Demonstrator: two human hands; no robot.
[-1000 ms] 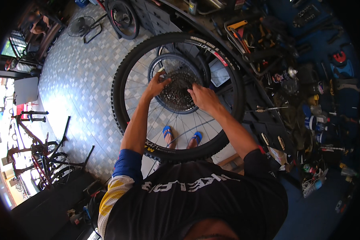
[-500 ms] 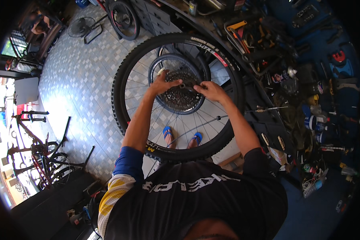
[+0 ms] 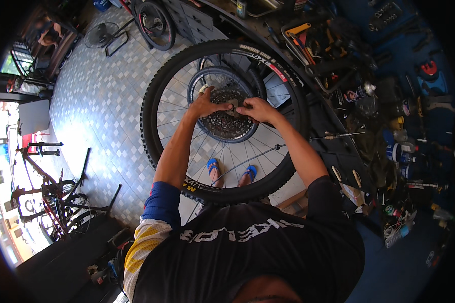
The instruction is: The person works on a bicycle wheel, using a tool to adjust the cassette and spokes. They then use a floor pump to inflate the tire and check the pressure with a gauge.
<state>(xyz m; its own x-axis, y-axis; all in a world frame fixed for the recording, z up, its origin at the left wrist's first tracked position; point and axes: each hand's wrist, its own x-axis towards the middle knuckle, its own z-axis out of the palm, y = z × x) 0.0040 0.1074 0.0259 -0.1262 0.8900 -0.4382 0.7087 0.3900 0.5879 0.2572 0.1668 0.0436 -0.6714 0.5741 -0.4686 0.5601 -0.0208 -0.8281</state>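
Note:
A bicycle wheel with a thick knobby black tyre (image 3: 298, 121) lies face-up in front of me, a dark cassette (image 3: 223, 123) at its middle and a smaller wheel (image 3: 196, 86) visible beneath. My left hand (image 3: 205, 107) grips the cassette's upper left, thumb stretched to the centre, fingertips beside a pale piece. My right hand (image 3: 256, 110) is closed at the hub from the right, thumb and fingertips nearly meeting the left thumb on a small part I cannot make out. A thin rod crosses the spokes below my right hand.
A cluttered dark bench (image 3: 349, 136) with tools and bottles runs along the right. On the tiled floor (image 3: 91, 86) stand a fan (image 3: 98, 35), a spare wheel (image 3: 155, 25) and bike frames (image 3: 45, 187). Someone's bare limb (image 3: 50, 35) shows at upper left. My sandalled feet (image 3: 212, 169) show through the spokes.
Both thumbs have moved in to the hub's centre. My right hand has shifted slightly up, its fingers now curled closer to my left thumb.

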